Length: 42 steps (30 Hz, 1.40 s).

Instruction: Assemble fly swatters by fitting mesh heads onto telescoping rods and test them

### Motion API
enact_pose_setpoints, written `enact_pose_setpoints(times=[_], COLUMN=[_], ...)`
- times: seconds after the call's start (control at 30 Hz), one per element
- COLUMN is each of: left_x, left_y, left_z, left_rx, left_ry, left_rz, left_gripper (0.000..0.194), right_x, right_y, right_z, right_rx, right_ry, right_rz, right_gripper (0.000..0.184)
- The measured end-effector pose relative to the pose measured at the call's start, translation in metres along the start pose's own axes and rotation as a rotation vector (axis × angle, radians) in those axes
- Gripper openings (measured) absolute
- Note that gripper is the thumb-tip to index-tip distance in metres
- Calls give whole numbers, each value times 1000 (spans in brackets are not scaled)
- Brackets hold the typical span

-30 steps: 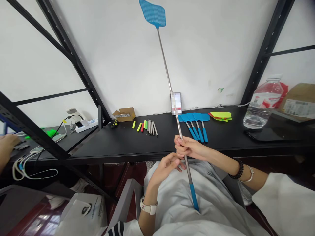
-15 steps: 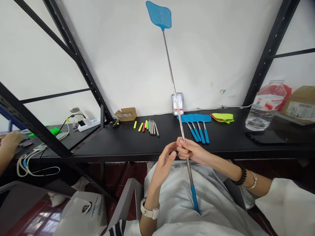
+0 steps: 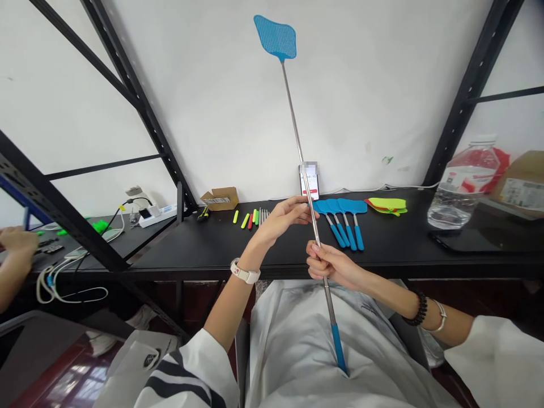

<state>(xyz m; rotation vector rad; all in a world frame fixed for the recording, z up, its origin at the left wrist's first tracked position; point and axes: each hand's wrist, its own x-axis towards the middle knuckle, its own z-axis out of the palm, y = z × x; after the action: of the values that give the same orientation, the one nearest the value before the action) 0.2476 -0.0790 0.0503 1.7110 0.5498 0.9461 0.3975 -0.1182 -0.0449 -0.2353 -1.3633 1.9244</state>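
Note:
A long fly swatter with a blue mesh head and a telescopic metal rod stands tilted in front of me, its blue handle end resting on the pale cloth over my lap. Wrapped round the lower rod is my right hand, closed. Higher up, my left hand has its fingers curled about the rod near the phone, and part of the fingertips is hidden. Several shorter blue fly swatters lie side by side on the black table, just behind and right of the rod.
Against the wall leans a phone. Green and red handle pieces and metal rods lie left; yellow-green swatter heads lie right. A small carton, a water bottle and a dark tablet stand or lie about. Another person's hand shows far left.
My left hand has moved up from beside my right hand to the rod higher up, fingers now about it. My right hand keeps its hold. The view has shifted slightly.

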Motion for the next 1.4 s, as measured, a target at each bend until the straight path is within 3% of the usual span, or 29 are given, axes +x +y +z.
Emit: enact_pose_setpoints(times=[0.27,0.43,0.57,0.87,1.07,1.23,1.4], left_x=[-9,-16,-17,-11,-9,-7,-10], left_y=[-17,-11,-7,-18,-27,-32,-22], left_z=[1,-14,-16,-4,4,12,20], left_rx=[-46,-8,55,219,322,234,94], left_ry=[-170,-123,-81,136,191,151,37], left_rz=[-46,-50,-49,-14,34,43,47], left_gripper=[32,30,31,32,34,34,34], right_x=[-3,-4,-3,0,1,5,14], right_y=[10,20,21,5,3,-14,-43], right_z=[5,6,2,-8,-8,-16,-12], right_rx=[-12,-224,-352,-321,-367,-343,-453], right_ry=[-40,-90,-128,163,257,342,378], right_rz=[48,131,111,-65,-123,-208,-300], right_gripper=[27,27,32,26,26,31,30])
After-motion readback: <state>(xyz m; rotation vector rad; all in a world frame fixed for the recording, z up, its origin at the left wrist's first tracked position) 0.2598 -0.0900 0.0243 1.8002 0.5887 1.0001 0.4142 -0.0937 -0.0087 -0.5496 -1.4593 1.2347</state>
